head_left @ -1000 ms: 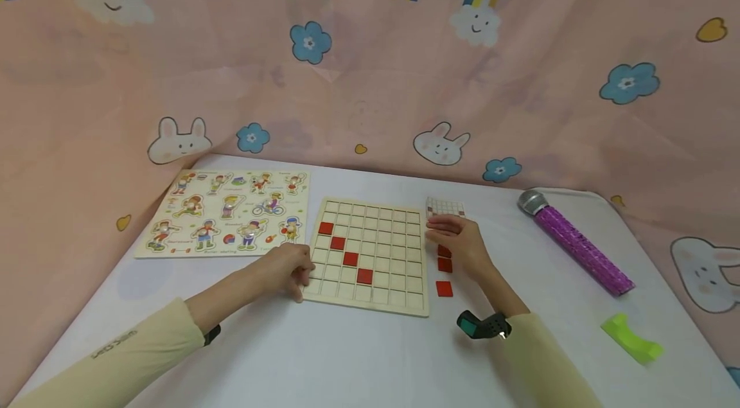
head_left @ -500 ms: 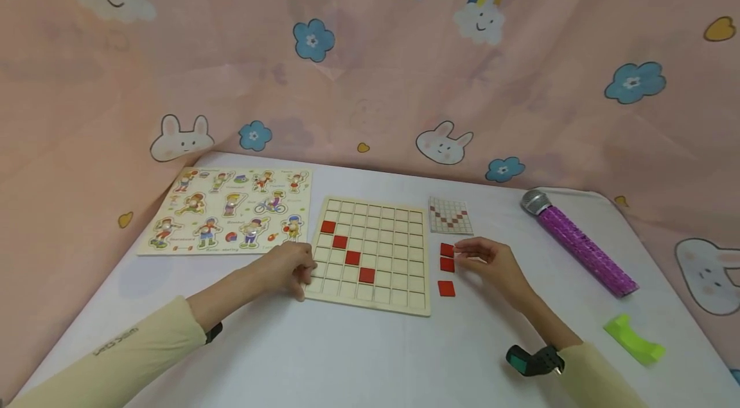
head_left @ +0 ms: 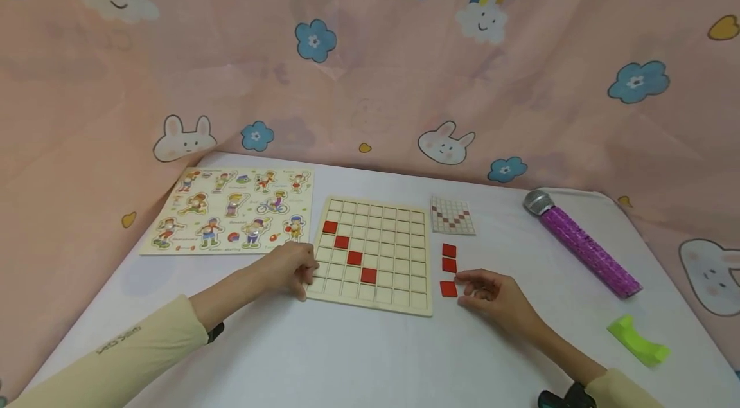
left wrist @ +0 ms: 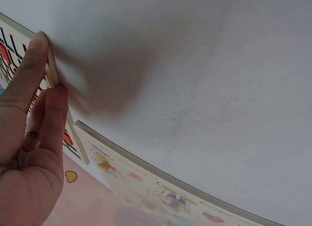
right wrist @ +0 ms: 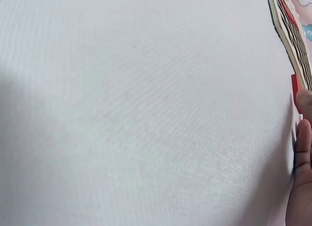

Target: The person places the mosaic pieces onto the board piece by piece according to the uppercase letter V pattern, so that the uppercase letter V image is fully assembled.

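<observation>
A pale wooden grid board (head_left: 393, 247) lies mid-table, with several red square tiles in a diagonal line in its cells. My left hand (head_left: 289, 266) holds the board's near left corner; in the left wrist view its thumb (left wrist: 31, 65) and curled fingers grip the edge. To the board's right, 3 loose red tiles lie in a column. Beside the nearest loose tile (head_left: 448, 289) hovers my right hand (head_left: 498, 297), thumb and forefinger apart at its right edge, holding nothing. A small pattern card (head_left: 453, 216) with a V of red squares lies behind the tiles.
A wooden puzzle board (head_left: 225, 212) with sports figures lies at the back left. On the right are a purple glittery microphone (head_left: 590, 250) and a bright green curved piece (head_left: 638, 342). A pink printed cloth (head_left: 370, 87) hangs behind the white table (head_left: 370, 356).
My right hand has moved from the pattern card past the farther loose tiles, toward me, to the nearest one, uncovering the card and those tiles. My left hand stays at the board's corner.
</observation>
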`<action>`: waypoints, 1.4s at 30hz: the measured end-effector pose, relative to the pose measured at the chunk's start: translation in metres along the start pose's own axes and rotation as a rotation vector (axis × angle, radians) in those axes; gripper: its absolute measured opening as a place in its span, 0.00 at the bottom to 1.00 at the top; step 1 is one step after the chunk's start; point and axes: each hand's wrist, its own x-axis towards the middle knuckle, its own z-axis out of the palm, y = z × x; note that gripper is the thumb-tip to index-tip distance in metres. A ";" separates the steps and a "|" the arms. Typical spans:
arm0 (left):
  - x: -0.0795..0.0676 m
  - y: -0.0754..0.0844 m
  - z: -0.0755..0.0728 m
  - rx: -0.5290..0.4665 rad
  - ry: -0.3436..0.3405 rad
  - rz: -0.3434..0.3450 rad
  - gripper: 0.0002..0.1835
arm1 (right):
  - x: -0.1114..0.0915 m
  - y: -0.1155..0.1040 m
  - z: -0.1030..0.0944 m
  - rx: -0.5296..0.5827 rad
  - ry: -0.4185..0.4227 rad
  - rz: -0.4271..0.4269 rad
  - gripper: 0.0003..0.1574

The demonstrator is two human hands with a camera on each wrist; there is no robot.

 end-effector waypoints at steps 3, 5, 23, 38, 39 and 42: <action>0.000 0.000 0.001 0.002 0.000 0.004 0.14 | 0.000 0.003 0.002 -0.012 0.006 -0.023 0.23; 0.000 0.000 0.001 0.004 0.004 0.009 0.14 | 0.000 0.004 0.003 -0.021 0.009 -0.033 0.22; 0.000 -0.001 0.004 0.020 0.014 0.016 0.16 | 0.000 0.003 -0.004 0.122 -0.070 -0.050 0.23; -0.001 0.000 0.002 0.026 0.012 -0.013 0.16 | 0.003 -0.028 -0.006 0.128 0.007 0.137 0.25; -0.001 0.000 0.002 0.025 0.011 -0.015 0.16 | 0.003 -0.030 -0.005 0.125 0.012 0.145 0.25; -0.001 0.000 0.002 0.026 0.011 -0.012 0.16 | 0.006 -0.035 -0.002 0.114 0.022 0.178 0.25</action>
